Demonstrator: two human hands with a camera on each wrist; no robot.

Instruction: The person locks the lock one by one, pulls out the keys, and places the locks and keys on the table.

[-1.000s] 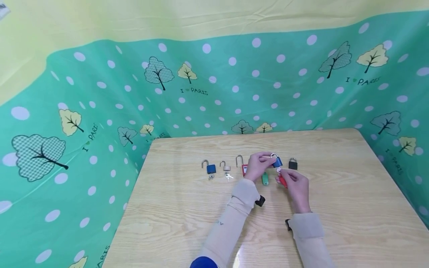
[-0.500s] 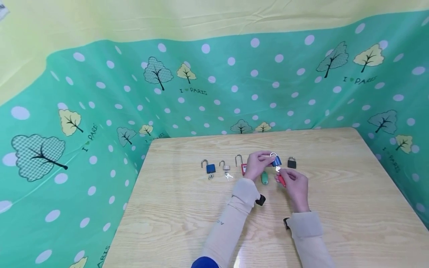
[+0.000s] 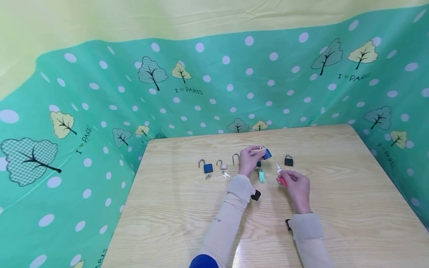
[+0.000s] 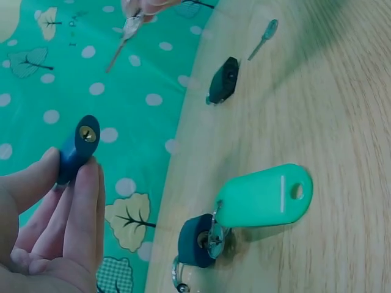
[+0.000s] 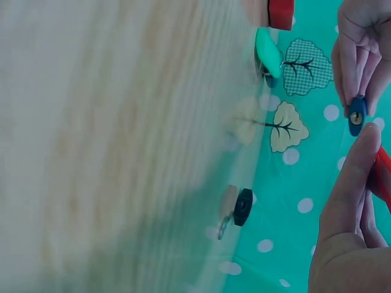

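My left hand (image 3: 248, 160) pinches a blue padlock (image 3: 267, 153) by its body, raised above the table. Its brass keyhole faces the left wrist camera, with no key in it. Between the fingers of my right hand (image 3: 297, 188) is a key (image 3: 278, 168) with a red tag (image 3: 283, 181), its blade bare and apart from the padlock. Below the held padlock, a second blue padlock (image 4: 196, 240) lies on the table with a key ring and a green tag (image 3: 262, 176). A black padlock (image 3: 289, 160) lies to the right, a small key (image 4: 265, 38) near it.
On the wooden table (image 3: 167, 216), left of my hands, lie a blue padlock (image 3: 208, 168) and a small pale padlock (image 3: 223, 166) with keys, both shackles raised. A red padlock (image 5: 281, 13) is mostly hidden by my left hand. Patterned green cloth (image 3: 201, 93) surrounds the table.
The key has come out of the held blue padlock. My left hand has moved left and slightly up with the padlock, uncovering the second blue padlock. The right hand stays nearly in place.
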